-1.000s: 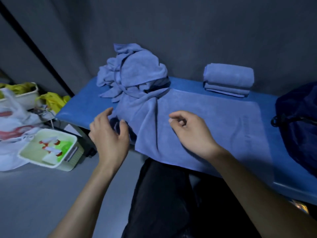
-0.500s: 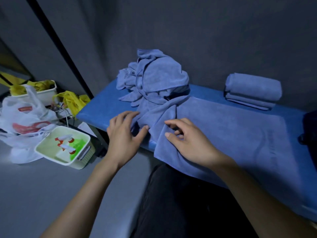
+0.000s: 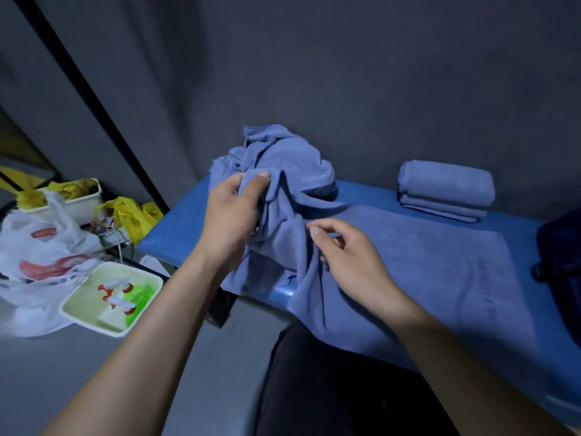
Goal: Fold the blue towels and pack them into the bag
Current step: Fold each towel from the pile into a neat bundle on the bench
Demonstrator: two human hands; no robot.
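Note:
A large blue towel (image 3: 418, 265) lies spread over the blue table (image 3: 169, 234), its left part bunched up. My left hand (image 3: 231, 212) pinches that bunched left edge and holds it raised off the table. My right hand (image 3: 345, 262) hovers just right of the raised fold, its fingers curled and slightly apart, with nothing clearly between them. A heap of crumpled blue towels (image 3: 283, 158) sits behind my left hand against the wall. A folded blue towel (image 3: 446, 188) rests at the back right. The dark blue bag (image 3: 559, 250) shows at the right edge.
On the floor to the left stand a green tub with spray bottles (image 3: 110, 300), a white plastic bag (image 3: 41, 256), a white bin (image 3: 72, 199) and yellow cloth (image 3: 132, 212). A grey curtain wall backs the table. My dark-trousered legs are under the front edge.
My left hand has closed on the bunched left edge of the spread towel and lifted it up and back. My right hand has come off the towel and opened slightly.

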